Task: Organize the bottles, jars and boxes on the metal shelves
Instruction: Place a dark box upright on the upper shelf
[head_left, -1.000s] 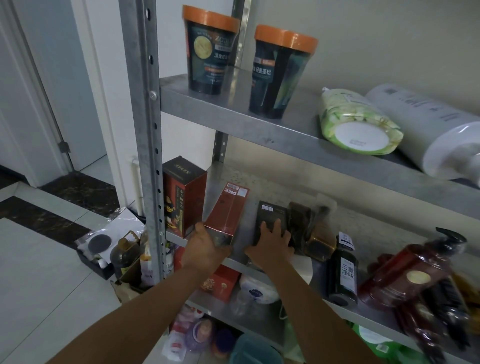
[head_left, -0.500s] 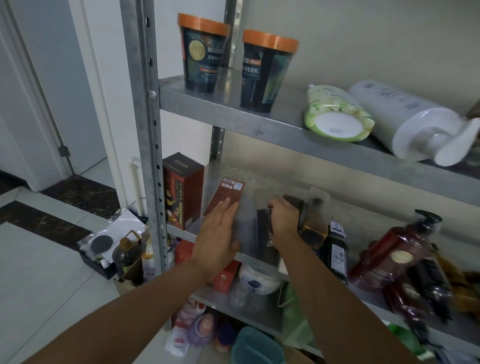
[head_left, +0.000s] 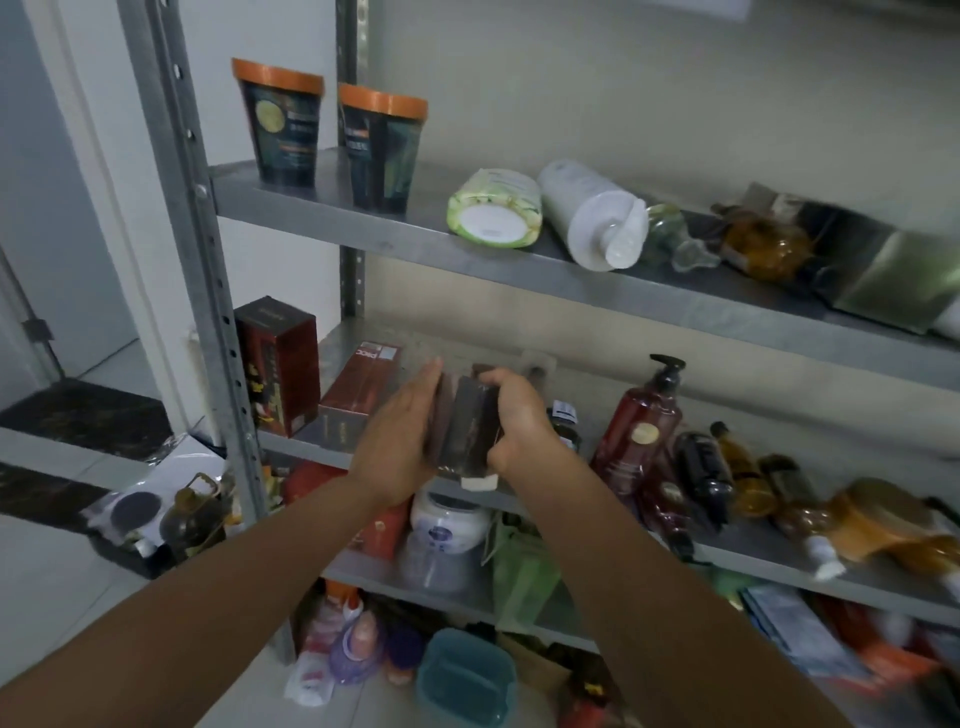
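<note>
Head cam, only view: my left hand (head_left: 397, 441) is flat, fingers straight, pressing vs the left face of the dark boxes (head_left: 465, 423); my right hand (head_left: 519, 415) is wrapped round their right side, fingers curled over the top; so the bundle is squeezed between both hands, just above the front edge of the middle shelf (head_left: 296, 446), left of centre; how many boxes are in it I can't tell, too blurred.

Just left of them a red box (head_left: 358, 395) lies flat; at the shelf's left end a tall dark-red box (head_left: 278, 364) stands upright by the post. To the right a red pump bottle (head_left: 639, 421) stands, w/ more bottles tipped over beyond it. On the top shelf (head_left: 415, 239), two orange-lidded tubs (head_left: 280, 130) stand at the left end.

Step in hand, I reckon: square the bundle & stand it beside the red box. To do it well: even pressure from both sides so no box slips out; bottom edges down flat, well back from the front edge; right hand lets go last; mind the small dark bottle (head_left: 563, 421) just behind my right hand.
</note>
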